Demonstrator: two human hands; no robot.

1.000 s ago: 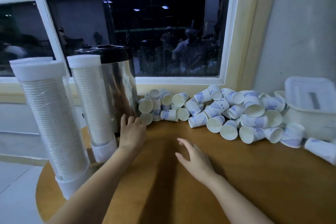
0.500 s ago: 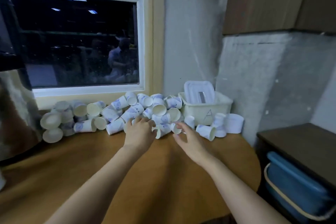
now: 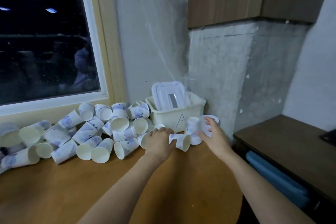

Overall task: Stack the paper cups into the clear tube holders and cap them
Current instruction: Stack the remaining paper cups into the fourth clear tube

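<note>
Right fingers (image 3: pixel 209 121): curled, with the thumb opposed, clasping a white round piece (image 3: pixel 205 126). Whether it is a cup or a cap cannot be told.
Right hand (image 3: pixel 214 134): raised just off the table, at the right front corner of the bin.
Left hand (image 3: pixel 160 142): palm down, fingers bent over a side-lying cup (image 3: pixel 144 141) whose rim shows to the left. A true grip cannot be told, as the thumb is hidden.
Between the hands: one fallen cup (image 3: pixel 181 142) on its side, mouth toward the camera, touching the left fingertips, and one inverted cup (image 3: pixel 192 123) standing base up beside the right thumb.
Cup heap (image 3: pixel 81 132): many paper cups with a blue pattern, loose and unstacked, mostly on their sides, strewn along the sill from the left edge to the bin.
Bin (image 3: pixel 174 114): cream plastic, marked "A", in the wall corner, with a white lid (image 3: pixel 169 96) propped inside it.
Table (image 3: pixel 91 187): brown wood with a rounded edge.
Surroundings: a dark window (image 3: pixel 45 51) at left, and a low dark cabinet (image 3: pixel 291 142) at right with a blue box (image 3: pixel 272 178) beneath it.
</note>
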